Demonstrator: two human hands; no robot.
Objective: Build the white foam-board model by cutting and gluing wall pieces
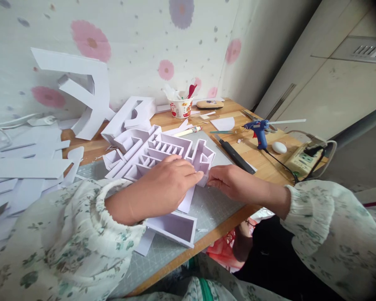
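Observation:
A hollow white foam-board structure [171, 148], built of thin upright walls with several small strips inside, lies on the grey cutting mat [219, 209]. My left hand [166, 182] reaches across its near side, fingers curled over the walls and thumb pointing right. The thumb tip is at a small angular foam-board section [203, 156] on the structure's right. My right hand [230, 182] is closed at that section's lower right edge. Its fingertips are pinched together, and what they hold is hidden. Nearer the mat's front edge lies an open foam-board box [172, 228].
A blue hot glue gun [259, 130], a black-handled knife [236, 155] and a power strip [305, 159] are on the right. Behind stand a paper cup [181, 108] with tools and a large foam-board shape [97, 92]. Foam-board scraps [25, 167] pile up on the left.

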